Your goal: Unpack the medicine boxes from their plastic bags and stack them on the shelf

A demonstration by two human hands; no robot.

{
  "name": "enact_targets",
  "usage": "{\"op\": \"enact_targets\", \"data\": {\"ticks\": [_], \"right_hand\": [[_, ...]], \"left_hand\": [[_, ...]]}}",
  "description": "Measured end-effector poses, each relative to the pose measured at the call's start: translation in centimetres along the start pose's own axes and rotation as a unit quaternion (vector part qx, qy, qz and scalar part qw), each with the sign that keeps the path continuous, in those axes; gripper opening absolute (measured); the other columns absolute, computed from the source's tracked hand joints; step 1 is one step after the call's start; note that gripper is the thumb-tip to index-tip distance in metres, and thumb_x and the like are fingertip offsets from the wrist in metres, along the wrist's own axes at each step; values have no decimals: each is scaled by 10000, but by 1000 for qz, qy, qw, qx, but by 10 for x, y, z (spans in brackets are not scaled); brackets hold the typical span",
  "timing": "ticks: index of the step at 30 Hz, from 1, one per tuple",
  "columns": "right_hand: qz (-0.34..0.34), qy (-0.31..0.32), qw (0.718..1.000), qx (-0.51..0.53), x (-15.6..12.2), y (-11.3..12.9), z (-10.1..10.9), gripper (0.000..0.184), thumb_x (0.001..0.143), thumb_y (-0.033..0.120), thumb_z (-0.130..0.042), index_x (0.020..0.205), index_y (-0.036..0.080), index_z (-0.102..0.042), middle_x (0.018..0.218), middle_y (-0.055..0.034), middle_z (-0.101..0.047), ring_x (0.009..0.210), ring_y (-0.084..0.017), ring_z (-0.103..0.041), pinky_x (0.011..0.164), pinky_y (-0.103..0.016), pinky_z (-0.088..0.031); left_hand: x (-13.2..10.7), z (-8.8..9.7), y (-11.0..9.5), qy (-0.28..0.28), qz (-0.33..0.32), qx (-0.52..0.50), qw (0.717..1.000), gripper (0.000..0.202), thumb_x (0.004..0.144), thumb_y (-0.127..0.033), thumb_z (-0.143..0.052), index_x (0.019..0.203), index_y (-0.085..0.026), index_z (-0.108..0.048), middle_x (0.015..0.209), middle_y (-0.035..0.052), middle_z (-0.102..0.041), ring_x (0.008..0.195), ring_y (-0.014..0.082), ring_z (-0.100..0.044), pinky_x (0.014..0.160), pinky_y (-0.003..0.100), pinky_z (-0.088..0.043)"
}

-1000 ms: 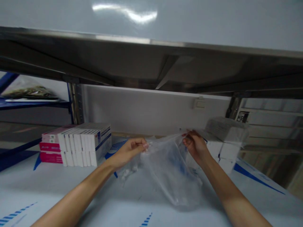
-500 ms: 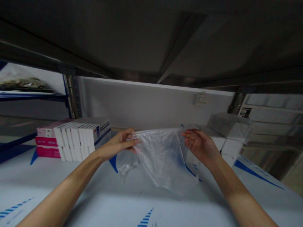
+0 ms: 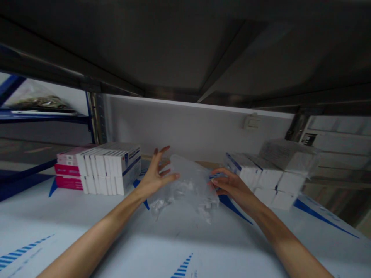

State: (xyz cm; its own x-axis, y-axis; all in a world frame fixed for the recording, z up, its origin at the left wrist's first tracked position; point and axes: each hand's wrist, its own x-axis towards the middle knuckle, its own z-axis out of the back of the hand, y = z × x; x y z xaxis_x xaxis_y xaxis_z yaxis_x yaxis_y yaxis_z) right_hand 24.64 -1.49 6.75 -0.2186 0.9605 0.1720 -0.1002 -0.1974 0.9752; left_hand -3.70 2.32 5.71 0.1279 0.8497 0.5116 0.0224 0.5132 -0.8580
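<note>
A clear plastic bag (image 3: 188, 181) lies crumpled low over the shelf board in the middle of the view. Just left of it is my left hand (image 3: 156, 173), open, its fingers spread and thumb pointing at the bag. On the other side my right hand (image 3: 232, 187) has loosely bent fingers, with a gap between thumb and index finger. Its fingertips are beside the bag's right edge; whether they touch the film is unclear. More crinkled clear film (image 3: 159, 204) shows below my left hand, and I cannot tell whether it belongs to the same bag.
White boxes (image 3: 108, 170) stand in rows at the left, beside pink boxes (image 3: 68, 173). More white boxes (image 3: 269, 177) stand at the right, with a film-wrapped pack (image 3: 290, 154) on top. A dark upper shelf (image 3: 174, 50) hangs low overhead. Metal posts (image 3: 97, 119) bound the bay.
The bag has come down from between my hands and now lies lower and more crumpled. Both hands have let go of its top edge, and my left fingers have spread. The view has shifted slightly.
</note>
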Motion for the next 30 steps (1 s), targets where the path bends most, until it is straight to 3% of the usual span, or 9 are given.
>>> {"op": "enact_targets", "data": {"ticks": [3,6,10,14,19,21,24,27,30], "right_hand": [[20,31,999,17,-2,0,-4,513,727,425,-835,1136,273,-565,1090,-68,-747,901,-195,-710,829,-369,-533],[32,56,998,10,-2,-2,-8,616,701,348,-862,1227,301,-545,1209,-64,-709,921,-185,-708,877,-385,-532],[38,41,998,2,-1,-7,-10,602,699,295,-865,1222,289,-567,1096,-32,-729,768,-138,-685,799,-341,-535],[57,29,997,42,1,-10,-10,493,709,279,-855,1140,267,-617,967,-5,-728,709,-115,-652,737,-299,-532],[50,54,993,97,-4,-1,-10,545,682,266,-874,1162,269,-617,917,4,-713,599,-96,-603,574,-258,-509],[39,61,991,110,-8,3,-10,548,699,271,-865,1184,276,-611,918,3,-720,607,-98,-622,597,-260,-528],[9,69,992,107,-12,7,-10,548,726,304,-847,1217,276,-605,950,-29,-758,735,-149,-709,764,-322,-577],[14,41,995,93,-10,7,-9,476,737,360,-837,1162,267,-644,1075,-73,-773,963,-215,-735,943,-400,-550],[68,-38,995,67,6,13,-7,354,758,411,-811,1054,261,-687,1168,-76,-752,1122,-236,-689,1042,-417,-490]], "left_hand": [[-8,-1,2,92,-88,180,975,968,636,-304,-868,1496,-353,-425,1678,44,228,1513,438,-220,1140,576,-404],[-12,-3,7,111,-124,267,949,761,763,-229,-716,1481,-283,-471,1701,73,111,1544,401,-138,1122,533,-447],[-9,-4,15,78,-134,289,945,627,777,-119,-581,1392,-241,-566,1677,106,-176,1521,335,-267,1076,463,-509],[-4,-1,23,19,-180,323,929,456,785,-125,-569,1222,-213,-662,1567,124,-361,1299,281,-556,1041,439,-530],[1,12,23,-126,-142,374,908,427,843,-146,-495,1249,-187,-621,1327,153,-555,1127,290,-630,1024,482,-498],[4,17,19,-174,-84,321,927,448,844,-168,-510,1285,-190,-585,1051,107,-660,960,277,-681,932,445,-530],[10,21,11,-211,8,110,971,426,809,-188,-542,1231,-238,-573,736,-5,-646,705,219,-682,754,347,-553],[18,20,-5,-193,39,-156,968,301,753,-198,-570,1051,-238,-593,808,10,-710,821,209,-712,771,320,-562],[27,20,-32,-115,24,-320,940,137,673,-233,-597,806,-204,-596,887,65,-741,998,258,-694,884,387,-570]]}}
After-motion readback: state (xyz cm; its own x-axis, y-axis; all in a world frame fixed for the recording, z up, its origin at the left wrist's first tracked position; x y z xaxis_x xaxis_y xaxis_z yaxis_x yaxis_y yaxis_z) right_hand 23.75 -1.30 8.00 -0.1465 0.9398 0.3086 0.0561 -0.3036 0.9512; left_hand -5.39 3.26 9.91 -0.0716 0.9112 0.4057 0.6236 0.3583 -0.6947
